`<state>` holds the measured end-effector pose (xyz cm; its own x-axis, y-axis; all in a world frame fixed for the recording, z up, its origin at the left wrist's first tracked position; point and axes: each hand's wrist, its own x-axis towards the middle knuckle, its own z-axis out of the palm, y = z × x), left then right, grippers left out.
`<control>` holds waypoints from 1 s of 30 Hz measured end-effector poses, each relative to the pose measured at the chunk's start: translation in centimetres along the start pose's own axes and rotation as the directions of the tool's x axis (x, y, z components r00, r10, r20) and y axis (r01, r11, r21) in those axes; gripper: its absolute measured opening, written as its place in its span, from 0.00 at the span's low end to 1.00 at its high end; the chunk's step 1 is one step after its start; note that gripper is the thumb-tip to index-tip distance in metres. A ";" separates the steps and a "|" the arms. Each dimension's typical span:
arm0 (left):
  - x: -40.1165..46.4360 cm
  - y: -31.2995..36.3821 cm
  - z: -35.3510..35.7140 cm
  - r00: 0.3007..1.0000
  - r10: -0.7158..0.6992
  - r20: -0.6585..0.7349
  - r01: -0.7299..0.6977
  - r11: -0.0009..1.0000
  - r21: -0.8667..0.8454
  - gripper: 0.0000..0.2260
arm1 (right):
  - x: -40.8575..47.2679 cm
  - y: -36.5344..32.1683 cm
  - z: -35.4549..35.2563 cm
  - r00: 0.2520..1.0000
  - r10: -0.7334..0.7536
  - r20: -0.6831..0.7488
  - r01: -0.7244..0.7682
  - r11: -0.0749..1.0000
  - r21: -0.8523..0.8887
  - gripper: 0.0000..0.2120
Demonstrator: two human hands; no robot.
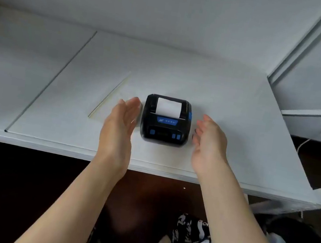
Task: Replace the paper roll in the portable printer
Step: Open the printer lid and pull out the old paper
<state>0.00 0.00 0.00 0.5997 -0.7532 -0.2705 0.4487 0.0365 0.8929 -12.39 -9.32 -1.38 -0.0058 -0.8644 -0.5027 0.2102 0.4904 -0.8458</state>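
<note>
A small black portable printer [165,122] with blue buttons sits on the white table [229,115], near its front edge. A strip of white paper [168,107] shows at the printer's top. My left hand [120,123] hovers just left of the printer, fingers straight, palm facing it. On the other side, my right hand [209,143] is held a little apart from the printer, fingers relaxed and holding nothing. Neither hand touches the printer.
A thin pale strip [110,94] lies on the table left of the printer. A seam [53,80] runs diagonally across the table at the left. White shelving [317,86] stands at the right. The wall rises behind the table.
</note>
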 end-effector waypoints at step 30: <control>3.8 -3.9 2.3 0.999 0.032 0.044 -0.039 0.982 0.182 0.23 | 3.1 -0.8 0.0 0.962 0.032 0.272 -0.030 0.999 -0.013 0.14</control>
<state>-1.01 -4.54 -3.70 0.5841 -0.7796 -0.2262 0.2967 -0.0543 0.9534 -12.60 -12.36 -2.24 0.2670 -0.8458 -0.4619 0.1978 0.5172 -0.8327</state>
